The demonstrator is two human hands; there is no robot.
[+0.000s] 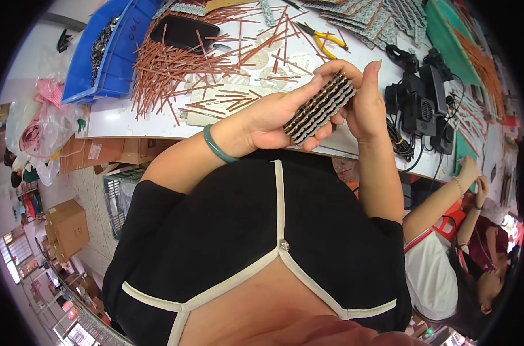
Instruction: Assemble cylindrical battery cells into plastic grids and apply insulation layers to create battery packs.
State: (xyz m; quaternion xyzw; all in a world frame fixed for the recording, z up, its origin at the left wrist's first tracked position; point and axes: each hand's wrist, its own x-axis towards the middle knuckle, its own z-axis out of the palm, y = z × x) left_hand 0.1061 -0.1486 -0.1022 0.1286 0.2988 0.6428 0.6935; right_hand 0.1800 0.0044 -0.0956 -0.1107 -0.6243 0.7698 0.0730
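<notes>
Above the table's near edge, my two hands hold a stack of narrow metal strips (pixel 321 109) with wavy edges, tilted up to the right. The left end lies against the palm of my left hand (pixel 267 120), its fingers curled underneath. My right hand (pixel 368 106) closes round the other end, with its thumb pointing up. Part of the stack's underside is hidden by my fingers. Just beyond the stack lie pliers with yellow handles (pixel 325 43). Loose thin brown sticks (pixel 230 102) are scattered on a pale board left of it.
At the left stands a blue bin (pixel 115 63) of small metal parts, beside a heap of brown sticks (pixel 158 75) and a black phone (pixel 184 33). Patterned sheets (pixel 365 20) lie at the back. Black power units with cables (pixel 420 98) are on the right, near a co-worker's hands (pixel 472 173).
</notes>
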